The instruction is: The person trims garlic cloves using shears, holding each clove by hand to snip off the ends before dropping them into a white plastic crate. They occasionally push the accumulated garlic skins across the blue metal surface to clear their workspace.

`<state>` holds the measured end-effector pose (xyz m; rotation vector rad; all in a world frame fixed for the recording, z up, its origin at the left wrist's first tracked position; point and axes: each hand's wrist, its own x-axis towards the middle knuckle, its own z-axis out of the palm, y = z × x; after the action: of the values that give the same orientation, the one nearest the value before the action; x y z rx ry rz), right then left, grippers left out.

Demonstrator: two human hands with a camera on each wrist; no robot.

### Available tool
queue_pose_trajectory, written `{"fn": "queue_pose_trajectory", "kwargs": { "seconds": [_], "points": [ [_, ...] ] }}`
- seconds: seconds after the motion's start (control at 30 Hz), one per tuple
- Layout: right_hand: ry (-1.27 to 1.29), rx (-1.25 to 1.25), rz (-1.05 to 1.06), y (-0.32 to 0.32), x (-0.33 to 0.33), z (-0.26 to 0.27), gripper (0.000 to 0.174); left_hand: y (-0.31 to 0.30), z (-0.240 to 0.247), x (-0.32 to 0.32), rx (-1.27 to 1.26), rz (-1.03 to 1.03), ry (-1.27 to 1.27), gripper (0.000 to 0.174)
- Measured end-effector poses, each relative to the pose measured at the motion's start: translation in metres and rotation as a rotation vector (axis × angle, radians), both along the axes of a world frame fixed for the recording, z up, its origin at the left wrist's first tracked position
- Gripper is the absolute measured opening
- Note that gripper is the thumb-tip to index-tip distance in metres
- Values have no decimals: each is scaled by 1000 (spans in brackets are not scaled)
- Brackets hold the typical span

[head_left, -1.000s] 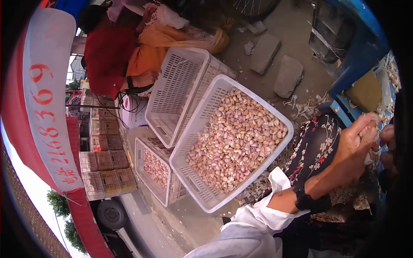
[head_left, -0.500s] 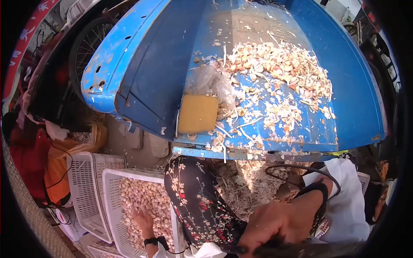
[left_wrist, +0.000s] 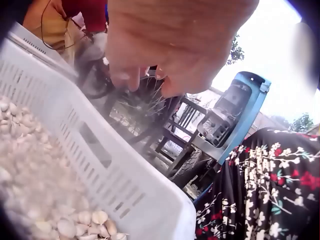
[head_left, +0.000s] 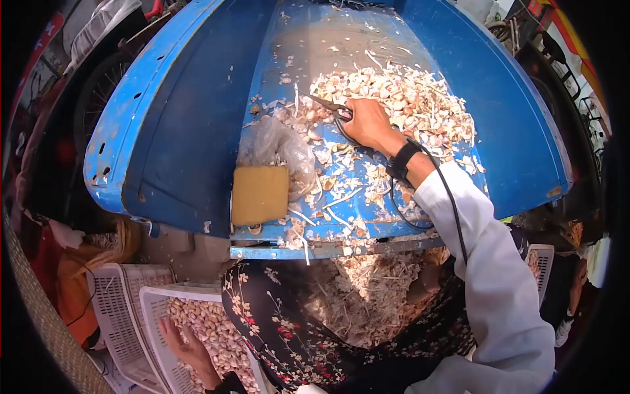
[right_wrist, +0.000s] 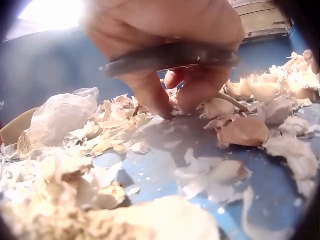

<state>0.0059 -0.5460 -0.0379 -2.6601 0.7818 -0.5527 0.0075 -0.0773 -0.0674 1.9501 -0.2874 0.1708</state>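
Note:
My right hand (head_left: 371, 125) grips dark-handled scissors (head_left: 326, 104) over the blue cart bed, blades pointing left beside a pile of garlic cloves and peelings (head_left: 400, 92). In the right wrist view the black handle (right_wrist: 172, 56) crosses under the fingers, whose tips reach close to loose skins and a clove (right_wrist: 243, 132). Down at the left, my left hand (head_left: 193, 351) hovers with fingers spread over a white plastic crate (head_left: 149, 308) filled with garlic cloves (head_left: 220, 328). The left wrist view shows that hand (left_wrist: 175, 45) above the crate's slotted wall (left_wrist: 117, 172), nothing visible in it.
A yellow block (head_left: 260, 195) and a clear plastic bag (head_left: 279, 148) lie at the bed's left front. Another white crate (head_left: 118, 308) stands beyond the full one. Floral-covered legs (head_left: 275, 322) flank a heap of peelings (head_left: 367, 302) below the bed's front edge (head_left: 394, 246).
The view has swung from the crates to the cart bed. My right hand has gone from near the lap out over the bed, and my left hand has moved within the crate area, fingers now spread.

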Motion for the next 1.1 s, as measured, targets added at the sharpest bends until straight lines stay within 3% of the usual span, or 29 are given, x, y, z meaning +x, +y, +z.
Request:
{"fn": "queue_pose_trajectory", "kwargs": {
  "seconds": [0.17, 0.23, 0.27, 0.33, 0.43, 0.47, 0.53, 0.6, 0.63, 0.67, 0.77, 0.87, 1.0, 1.1],
  "points": [
    [49, 87, 42, 1, -4, 20, 19, -22, 77, -11, -54, 2, 4, 24],
    [43, 267, 164, 13, -16, 47, 22, -75, 113, -8, 26, -318, -87, 24],
    [66, 377, 218, 24, -27, 68, 24, -101, 117, -1, 103, -479, -249, 27],
    [173, 479, 387, 40, -45, 99, 24, -160, 120, -1, 47, -599, -203, 33],
    [228, 409, 577, 70, -67, 132, 24, -216, 106, -9, 94, -779, -103, 35],
    [207, 296, 617, 72, -71, 130, 22, -225, 98, -11, 105, -848, -206, 31],
    [144, 241, 621, 72, -78, 130, 22, -234, 82, -22, -80, -818, -99, 26],
    [67, 388, 546, 74, -86, 125, 21, -236, 73, -25, -164, -786, 0, 25],
    [13, 473, 522, 74, -90, 118, 22, -237, 69, -24, -323, -794, 213, 25],
    [-66, 441, 491, 73, -93, 112, 29, -236, 67, -22, -480, -793, 424, 26],
    [63, 288, 406, 67, -110, 119, 45, -237, 61, -10, -698, -664, 625, 28],
    [141, 105, 462, 63, -123, 102, 53, -234, 60, -7, -720, -685, 652, 28],
    [47, -27, 494, 61, -125, 86, 54, -232, 55, -10, -741, -721, 600, 27],
    [163, -200, 496, 60, -123, 87, 49, -231, 62, -13, -682, -732, 550, 27]
  ]
}}
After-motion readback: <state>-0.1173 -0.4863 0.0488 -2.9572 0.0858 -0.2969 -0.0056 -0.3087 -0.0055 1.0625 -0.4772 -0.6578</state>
